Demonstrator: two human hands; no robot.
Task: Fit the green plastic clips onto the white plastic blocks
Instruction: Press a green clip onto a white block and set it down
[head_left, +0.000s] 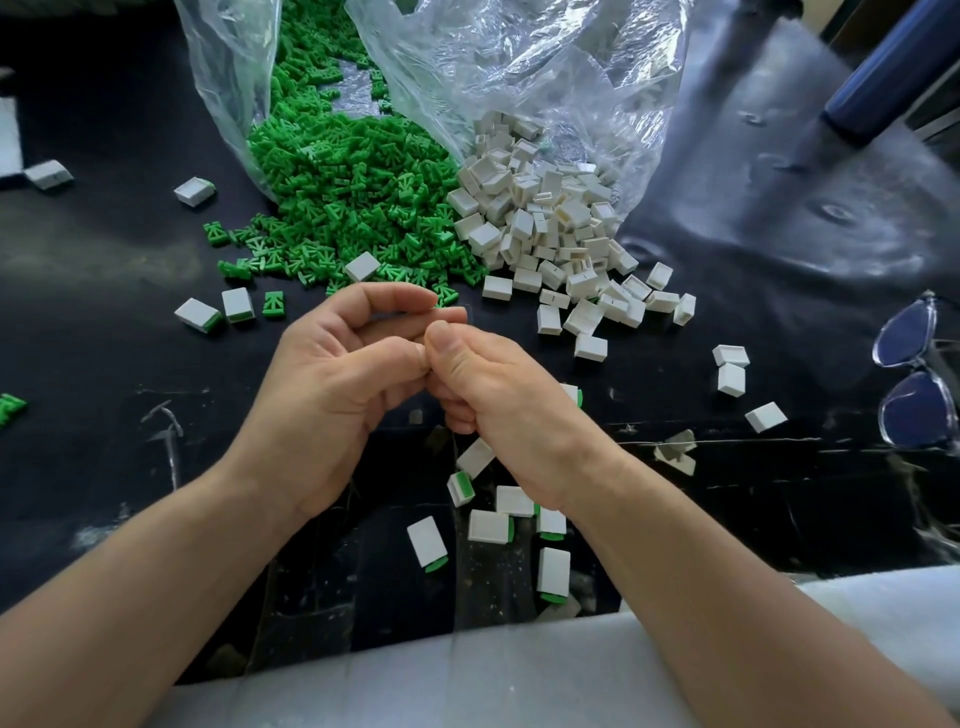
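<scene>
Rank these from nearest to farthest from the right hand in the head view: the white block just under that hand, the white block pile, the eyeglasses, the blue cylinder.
1. white block, just under the right hand, beside the wrist.
2. white block pile, ahead, at the bag mouth.
3. eyeglasses, far right.
4. blue cylinder, back right corner.

Single view. My one camera rides on the person's head and faces forward and down over the black table (104, 364). It sits close: both forearms enter from the bottom edge, and the left hand (337, 374) and right hand (498, 395) meet near frame centre. The wide-angle lens bows the margins. The clear bags (545, 62) occupy the far, upper field.
</scene>
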